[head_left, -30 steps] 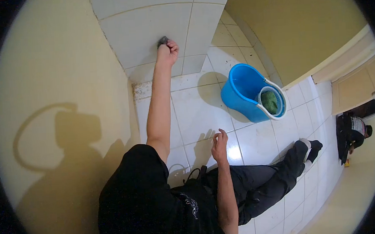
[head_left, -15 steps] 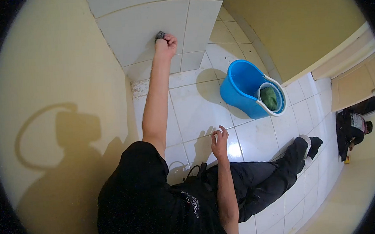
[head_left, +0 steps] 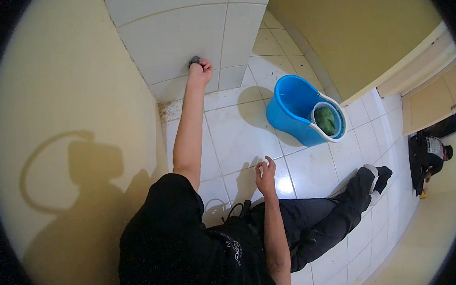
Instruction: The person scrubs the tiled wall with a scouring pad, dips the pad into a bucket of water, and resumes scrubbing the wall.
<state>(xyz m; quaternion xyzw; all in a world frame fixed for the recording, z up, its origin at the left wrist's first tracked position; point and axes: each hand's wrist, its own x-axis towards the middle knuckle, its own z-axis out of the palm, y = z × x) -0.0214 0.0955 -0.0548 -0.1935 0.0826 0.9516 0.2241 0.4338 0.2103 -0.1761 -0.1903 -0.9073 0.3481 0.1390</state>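
A dark grey, crumpled scrubbing pad [head_left: 195, 60] is pinched in my left hand [head_left: 202, 72], against the white tiled wall [head_left: 181, 39] low above its bottom row of tiles. Its exact material is hard to make out. My left arm is stretched out far. Over the white floor tiles [head_left: 238, 131], my right hand [head_left: 266, 177] hangs near my dark trousers with fingers loosely bent and apart, holding nothing.
A blue bucket [head_left: 283, 114] with a white handle stands right of my left arm. Green material [head_left: 324, 121] lies in its basket. Brown stains [head_left: 170, 110] mark the floor corner. Another person [head_left: 429, 158] crouches at far right near a door [head_left: 429, 98]. A yellow wall [head_left: 75, 88] rises at left.
My left hand with the pad went slightly up the picture, then came back down toward the floor along the tiles. My right hand keeps nearly the same place and pose.
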